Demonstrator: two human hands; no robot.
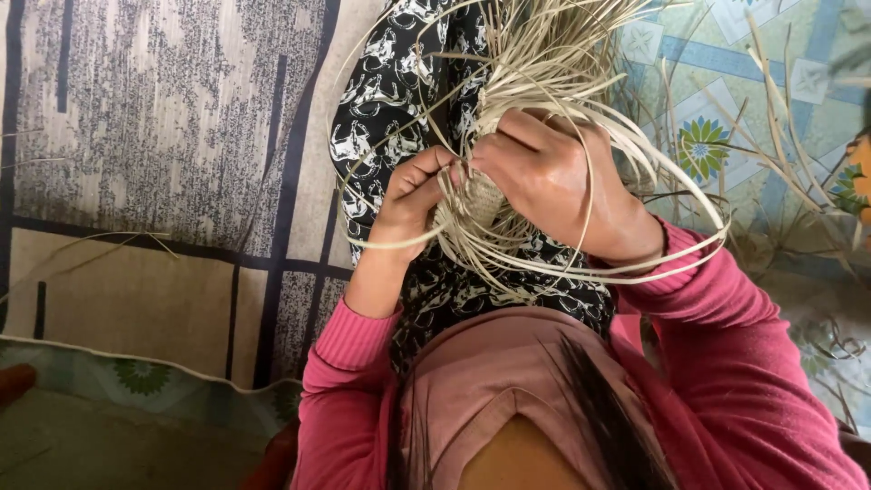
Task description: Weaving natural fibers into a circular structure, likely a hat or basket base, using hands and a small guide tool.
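Down in the lap, both hands work close together on a small woven piece of pale straw-coloured strips [481,201], which sits between them over a black cloth printed with white figures [390,82]. Left hand [413,195] is curled narrow, its fingers bent in and pinching at the loose strips on the left edge of the woven piece. Right hand [544,177] is closed over the top and right side of that piece, fingers folded down around it, so most of the weave is hidden; only a patch of tight plaiting shows just below the knuckles. Long unwoven pale strips [553,54] spring from the piece in all directions, fanning upward in a thick spray and looping round both wrists in wide arcs. Whether each finger grips one strip or several cannot be told.

Both arms wear ribbed pink sleeves [717,308], pushed up from the wrists. Left of the lap lies a mat with grey mottled panels and dark lines [154,118], a few stray strips resting on it. At the right, a floor covering with blue and green flower squares [726,127] carries more scattered dry strips [780,127].
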